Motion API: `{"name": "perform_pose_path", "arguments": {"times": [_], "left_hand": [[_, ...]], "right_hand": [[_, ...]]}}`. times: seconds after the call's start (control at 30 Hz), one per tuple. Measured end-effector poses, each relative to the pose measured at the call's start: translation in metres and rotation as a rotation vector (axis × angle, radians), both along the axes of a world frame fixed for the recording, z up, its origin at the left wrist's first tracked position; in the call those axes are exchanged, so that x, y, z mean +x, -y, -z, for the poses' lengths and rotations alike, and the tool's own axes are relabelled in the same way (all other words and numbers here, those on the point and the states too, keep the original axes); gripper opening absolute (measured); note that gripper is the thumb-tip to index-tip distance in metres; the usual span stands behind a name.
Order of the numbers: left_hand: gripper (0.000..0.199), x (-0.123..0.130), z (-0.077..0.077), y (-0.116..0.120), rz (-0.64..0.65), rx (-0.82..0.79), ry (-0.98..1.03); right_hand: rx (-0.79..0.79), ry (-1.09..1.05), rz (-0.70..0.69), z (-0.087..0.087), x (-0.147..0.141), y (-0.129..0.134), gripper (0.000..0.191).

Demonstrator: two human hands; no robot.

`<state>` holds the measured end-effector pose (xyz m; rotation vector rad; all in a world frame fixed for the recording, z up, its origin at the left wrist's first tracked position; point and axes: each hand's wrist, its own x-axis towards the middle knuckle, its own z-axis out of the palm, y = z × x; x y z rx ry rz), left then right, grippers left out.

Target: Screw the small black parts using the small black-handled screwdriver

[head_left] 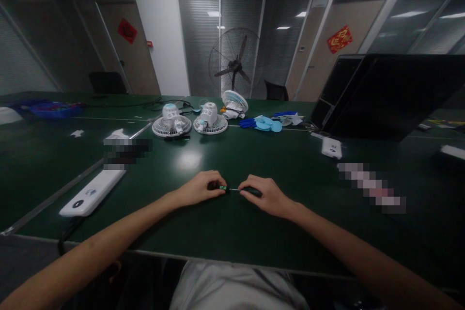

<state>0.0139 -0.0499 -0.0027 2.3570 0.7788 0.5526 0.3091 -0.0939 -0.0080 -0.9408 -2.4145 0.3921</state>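
Observation:
My left hand [203,187] is closed around a small black-and-green piece [223,187], low over the green table [152,223]. Its exact kind is too small to make out, and the fingers cover part of it. In my right hand [271,195] is a screwdriver [253,191] with a dark handle and a thin metal shaft. The shaft points left and its tip meets or nearly meets the small piece; whether they touch I cannot tell. Both hands are close together near the table's front edge, in front of my lap.
Several white fan heads [170,121] stand farther back, beside light-blue fan blades [268,123] and a blue glove [248,123]. A long white device [92,193] lies left, next to a metal strip [72,185]. At right are a white box-like device [331,147] and a large black monitor [395,97].

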Motion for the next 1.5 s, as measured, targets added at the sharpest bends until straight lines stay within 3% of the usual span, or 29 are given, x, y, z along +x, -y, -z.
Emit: {"name": "perform_pose_path", "arguments": {"times": [0.43,0.8,0.9,1.0,1.17,1.23,1.37,1.5], "left_hand": [[0.025,0.009,0.008,0.004,0.047,0.05,0.032],[0.022,-0.001,0.003,0.015,0.086,0.071,0.025],[0.027,-0.019,0.0,0.01,0.128,0.041,0.012],[0.03,-0.054,-0.002,-0.017,0.079,0.052,-0.032],[0.045,-0.135,0.005,-0.086,-0.374,0.133,-0.076],[0.053,-0.159,0.011,-0.104,-0.497,0.147,-0.074],[0.059,-0.179,0.021,-0.115,-0.508,0.16,-0.063],[0.071,-0.19,0.02,-0.113,-0.542,0.154,-0.059]], "right_hand": [[-0.003,0.012,-0.04,-0.001,-0.006,0.002,0.025],[0.014,-0.023,-0.01,0.003,-0.001,0.0,0.023],[0.009,-0.034,-0.016,0.001,0.0,0.001,0.023],[0.0,-0.036,-0.017,-0.002,0.0,0.002,0.023],[-0.01,-0.044,-0.021,-0.003,0.0,0.003,0.021],[-0.003,-0.033,-0.022,-0.003,-0.001,0.003,0.021],[-0.008,-0.033,-0.021,-0.003,-0.001,0.003,0.022],[-0.006,-0.045,-0.031,-0.002,0.0,0.003,0.022]]}}
